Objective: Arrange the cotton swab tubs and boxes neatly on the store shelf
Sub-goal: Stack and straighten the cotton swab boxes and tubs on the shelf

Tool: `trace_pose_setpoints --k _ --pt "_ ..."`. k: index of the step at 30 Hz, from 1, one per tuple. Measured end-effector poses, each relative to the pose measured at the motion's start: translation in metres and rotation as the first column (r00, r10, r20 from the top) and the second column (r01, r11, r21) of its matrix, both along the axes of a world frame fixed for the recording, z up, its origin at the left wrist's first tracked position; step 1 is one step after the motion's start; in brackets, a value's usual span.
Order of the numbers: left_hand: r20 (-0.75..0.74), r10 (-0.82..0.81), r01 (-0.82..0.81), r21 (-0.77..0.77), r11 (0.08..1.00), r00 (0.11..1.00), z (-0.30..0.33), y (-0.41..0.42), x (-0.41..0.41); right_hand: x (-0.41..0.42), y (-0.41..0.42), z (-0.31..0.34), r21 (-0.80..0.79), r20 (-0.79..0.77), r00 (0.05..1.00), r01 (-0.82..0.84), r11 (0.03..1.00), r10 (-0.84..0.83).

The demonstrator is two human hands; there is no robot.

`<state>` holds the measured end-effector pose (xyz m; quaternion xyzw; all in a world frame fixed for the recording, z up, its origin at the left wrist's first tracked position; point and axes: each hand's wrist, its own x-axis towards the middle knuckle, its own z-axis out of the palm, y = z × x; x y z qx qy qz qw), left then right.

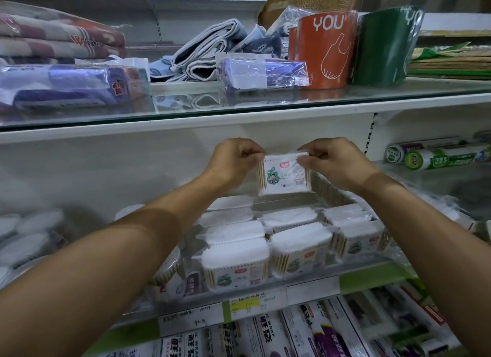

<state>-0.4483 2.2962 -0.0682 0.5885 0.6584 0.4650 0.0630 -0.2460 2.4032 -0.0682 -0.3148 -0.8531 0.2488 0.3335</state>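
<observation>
Both hands pinch one cotton swab pack (284, 176) by its top corners, left hand (233, 162) and right hand (336, 163) each closed on it. Pack hangs upright above the back row, toward the shelf's (313, 285) rear edge. Risk: slick film slips from fingertips; dropped, it could topple the standing packs (265, 239) near the front edge

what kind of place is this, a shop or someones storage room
Most likely a shop aisle. Price labels run along the shelf edge, many identical cotton swab packs sit in rows, and packaged towels fill the shelf above. Both hands hold one swab pack.
</observation>
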Motion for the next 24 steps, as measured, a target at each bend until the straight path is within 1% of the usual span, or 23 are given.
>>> trace_pose_setpoints --k 6,11,16,20,24 --pt "-0.009 -0.009 0.009 -0.036 0.999 1.0 -0.007 -0.003 0.002 0.004 -0.004 -0.007 -0.026 -0.002 0.999 -0.034 0.999 0.034" --pt "-0.141 -0.018 0.01 -0.056 0.998 0.99 -0.016 -0.007 0.002 0.006 -0.006 -0.013 -0.05 0.025 0.999 -0.041 0.998 0.042" --pt "-0.204 -0.048 0.028 -0.1 0.995 0.978 -0.023 -0.014 0.003 0.007 -0.007 -0.019 -0.1 0.084 0.995 -0.05 0.994 0.059" --pt "-0.278 -0.064 0.036 -0.105 0.994 0.958 -0.026 -0.018 0.006 0.009 -0.007 -0.026 -0.131 0.114 0.99 -0.071 0.989 0.086" --pt "-0.337 -0.084 0.043 -0.125 0.991 0.938 -0.03 -0.022 0.008 0.01 -0.006 -0.033 -0.121 0.192 0.974 -0.097 0.988 0.12"
